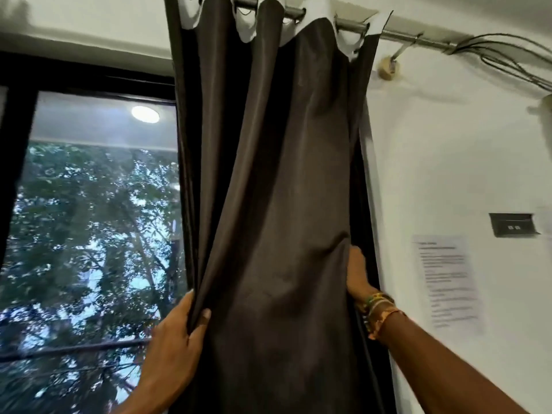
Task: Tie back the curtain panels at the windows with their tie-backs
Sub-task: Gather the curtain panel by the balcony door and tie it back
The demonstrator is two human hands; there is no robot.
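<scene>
A dark brown curtain panel (277,180) hangs in gathered folds from a metal rod (400,34) at the right side of the window (89,222). My left hand (176,339) grips the panel's left edge, thumb in front of the fabric and fingers behind it. My right hand (358,273) reaches behind the panel's right edge near the wall; its fingers are hidden by the cloth. Bracelets ring that wrist. No tie-back is visible.
A white wall (448,162) runs to the right of the curtain, with a printed paper sheet (448,279), a dark wall plate (512,225) and loose cables (507,55) near the rod's end. Trees show through the glass.
</scene>
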